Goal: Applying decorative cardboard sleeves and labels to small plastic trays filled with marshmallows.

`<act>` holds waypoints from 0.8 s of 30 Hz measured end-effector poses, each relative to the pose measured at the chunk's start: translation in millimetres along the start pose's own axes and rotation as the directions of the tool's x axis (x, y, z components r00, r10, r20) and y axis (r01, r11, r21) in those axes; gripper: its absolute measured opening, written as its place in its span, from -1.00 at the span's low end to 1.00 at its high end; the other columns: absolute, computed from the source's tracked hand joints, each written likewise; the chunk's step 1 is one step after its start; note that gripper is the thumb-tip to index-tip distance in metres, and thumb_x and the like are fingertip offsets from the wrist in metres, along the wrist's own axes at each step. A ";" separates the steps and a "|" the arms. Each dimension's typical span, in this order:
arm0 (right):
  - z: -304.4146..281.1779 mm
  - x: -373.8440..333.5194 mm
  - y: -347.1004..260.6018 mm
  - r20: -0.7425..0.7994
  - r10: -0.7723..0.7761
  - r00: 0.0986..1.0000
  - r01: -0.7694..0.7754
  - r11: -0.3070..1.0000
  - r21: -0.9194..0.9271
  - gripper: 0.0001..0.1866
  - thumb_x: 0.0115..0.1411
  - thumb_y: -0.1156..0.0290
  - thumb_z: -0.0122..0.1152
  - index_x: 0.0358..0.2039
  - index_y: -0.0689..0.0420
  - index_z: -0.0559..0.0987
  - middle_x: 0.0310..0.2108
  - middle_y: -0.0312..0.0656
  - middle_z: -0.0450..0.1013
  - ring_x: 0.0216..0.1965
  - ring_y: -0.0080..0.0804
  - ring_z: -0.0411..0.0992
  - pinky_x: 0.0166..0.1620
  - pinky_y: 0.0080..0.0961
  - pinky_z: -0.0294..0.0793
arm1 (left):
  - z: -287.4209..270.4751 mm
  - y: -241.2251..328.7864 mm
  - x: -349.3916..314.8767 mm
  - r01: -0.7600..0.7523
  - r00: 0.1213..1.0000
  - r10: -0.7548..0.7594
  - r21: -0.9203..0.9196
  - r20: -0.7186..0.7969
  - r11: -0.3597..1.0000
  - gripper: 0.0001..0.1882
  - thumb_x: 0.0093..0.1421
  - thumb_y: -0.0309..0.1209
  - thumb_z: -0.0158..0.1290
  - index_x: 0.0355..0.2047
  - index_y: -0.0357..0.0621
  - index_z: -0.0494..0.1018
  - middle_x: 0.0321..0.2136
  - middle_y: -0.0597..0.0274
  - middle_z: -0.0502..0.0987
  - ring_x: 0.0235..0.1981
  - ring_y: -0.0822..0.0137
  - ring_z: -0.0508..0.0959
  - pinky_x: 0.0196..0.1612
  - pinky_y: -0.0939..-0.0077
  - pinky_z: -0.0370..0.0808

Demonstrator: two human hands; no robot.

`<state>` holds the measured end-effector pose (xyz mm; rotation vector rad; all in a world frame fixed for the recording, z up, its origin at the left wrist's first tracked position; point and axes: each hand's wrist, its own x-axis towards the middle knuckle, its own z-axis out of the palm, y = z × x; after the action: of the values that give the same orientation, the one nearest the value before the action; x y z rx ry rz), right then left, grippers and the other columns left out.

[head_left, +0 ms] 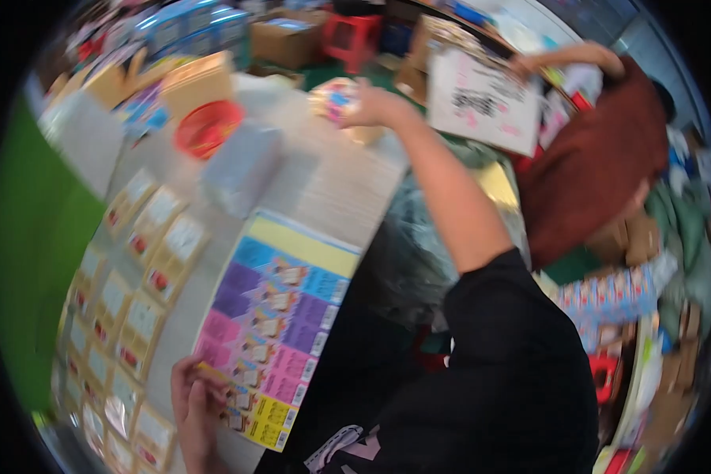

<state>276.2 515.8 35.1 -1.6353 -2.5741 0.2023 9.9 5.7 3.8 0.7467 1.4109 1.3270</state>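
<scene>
On the tabletop (324, 189), a coloured printed sheet (272, 316) lies along the edge beside the person's body. The left hand (193, 403), its fingers bent, is at the sheet's lower left side. Near the far right corner, the right hand (378, 107) meets a blurred colourful stack (336, 99); I cannot tell either hand's grip.

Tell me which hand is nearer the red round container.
Right. The right hand is over the far part of the table, to the right of the red round container; the left hand is farther off, nearer the body, by the left edge of the printed sheet.
</scene>
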 end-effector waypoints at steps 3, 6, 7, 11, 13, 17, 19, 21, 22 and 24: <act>19.1 10.6 -13.1 0.033 0.127 0.991 -0.128 0.991 0.039 0.40 -0.30 -0.15 0.59 0.41 0.25 0.01 0.17 0.21 0.38 0.16 0.07 0.41 0.16 -0.12 0.46 | -2.3 -6.6 -2.6 -0.045 0.998 0.047 0.050 -0.031 0.998 -0.60 0.41 -0.27 -0.11 0.17 -0.18 0.26 -0.37 0.31 0.43 -0.46 0.59 0.39 -0.44 0.74 0.32; 13.9 -7.6 -13.0 -0.016 0.241 0.970 -0.236 0.959 0.154 0.28 -0.22 -0.01 0.57 0.42 0.20 0.03 0.16 0.18 0.38 0.14 0.05 0.44 0.15 -0.10 0.47 | -5.7 -14.0 1.4 -0.080 0.996 0.085 0.099 -0.038 0.992 -0.54 0.39 -0.18 -0.03 0.19 -0.17 0.28 -0.33 0.27 0.49 -0.50 0.52 0.43 -0.53 0.67 0.36; 11.5 -12.8 -11.1 -0.035 0.275 0.961 -0.266 0.949 0.170 0.28 -0.22 -0.01 0.57 0.42 0.20 0.03 0.16 0.18 0.38 0.14 0.05 0.44 0.15 -0.10 0.47 | -7.3 -18.2 4.8 -0.090 0.995 0.094 0.101 -0.034 0.991 -0.50 0.37 -0.18 0.02 0.21 -0.15 0.29 -0.25 0.18 0.58 -0.50 0.44 0.47 -0.54 0.59 0.42; 10.6 -23.5 -20.0 -0.051 0.359 0.932 -0.345 0.921 0.180 0.19 -0.13 0.05 0.49 0.43 0.15 0.04 0.15 0.09 0.39 0.12 -0.05 0.45 0.06 -0.13 0.50 | -6.6 -21.5 6.1 -0.138 0.989 0.145 0.137 -0.037 0.981 -0.56 0.38 -0.21 -0.02 0.16 -0.21 0.33 -0.29 0.18 0.58 -0.56 0.47 0.44 -0.58 0.64 0.35; 10.3 -19.0 -25.6 -0.051 0.396 0.917 -0.381 0.906 0.185 0.17 -0.11 0.06 0.47 0.43 0.13 0.03 0.16 0.06 0.39 0.13 -0.10 0.43 0.04 -0.14 0.50 | -7.2 -20.5 4.8 -0.158 0.987 0.161 0.162 -0.010 0.974 -0.57 0.38 -0.21 -0.03 0.13 -0.23 0.35 -0.31 0.18 0.58 -0.57 0.48 0.43 -0.59 0.66 0.34; 13.9 -2.9 -32.0 -0.003 0.453 0.891 -0.445 0.877 0.180 0.16 -0.06 0.06 0.43 0.45 0.12 -0.02 0.16 -0.04 0.39 0.17 -0.20 0.37 0.01 -0.14 0.45 | -2.0 -15.4 1.8 -0.189 0.980 0.197 0.163 -0.033 0.968 -0.60 0.39 -0.21 -0.05 0.10 -0.23 0.37 -0.34 0.19 0.57 -0.58 0.47 0.42 -0.59 0.64 0.35; 14.2 -1.4 -33.8 0.006 0.456 0.890 -0.450 0.875 0.177 0.17 -0.06 0.06 0.44 0.45 0.12 -0.04 0.16 -0.06 0.39 0.18 -0.21 0.35 0.00 -0.13 0.44 | -1.9 -13.8 1.4 -0.184 0.980 0.195 0.168 -0.048 0.968 -0.61 0.40 -0.22 -0.06 0.09 -0.22 0.37 -0.35 0.19 0.57 -0.57 0.47 0.42 -0.58 0.63 0.36; 15.2 -2.5 -32.8 0.013 0.462 0.887 -0.455 0.870 0.189 0.17 -0.05 0.08 0.43 0.45 0.13 -0.05 0.18 -0.10 0.38 0.18 -0.22 0.35 0.00 -0.13 0.42 | -3.2 -14.1 0.8 -0.140 0.984 0.154 0.156 -0.086 0.978 -0.63 0.42 -0.23 -0.07 0.09 -0.23 0.37 -0.34 0.19 0.57 -0.57 0.45 0.42 -0.57 0.61 0.38; 14.0 -2.2 -32.2 0.011 0.466 0.885 -0.459 0.867 0.192 0.17 -0.05 0.08 0.43 0.45 0.13 -0.05 0.18 -0.10 0.38 0.18 -0.22 0.35 0.00 -0.13 0.42 | -5.0 -14.8 0.9 -0.142 0.984 0.156 0.158 -0.081 0.977 -0.63 0.42 -0.23 -0.07 0.09 -0.23 0.37 -0.34 0.19 0.57 -0.57 0.45 0.42 -0.57 0.61 0.38; 10.0 -2.4 -31.9 0.054 0.447 0.893 -0.449 0.877 0.169 0.19 -0.07 0.11 0.46 0.45 0.14 -0.06 0.20 -0.12 0.38 0.19 -0.21 0.34 -0.01 -0.13 0.42 | -7.7 -15.9 1.8 -0.167 0.984 0.176 0.168 -0.040 0.972 -0.63 0.42 -0.23 -0.08 0.09 -0.23 0.36 -0.33 0.18 0.56 -0.55 0.45 0.43 -0.56 0.60 0.39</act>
<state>247.3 499.5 30.2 -2.1338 -2.0673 0.4587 5.4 1.6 -12.8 0.9665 1.5413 1.3832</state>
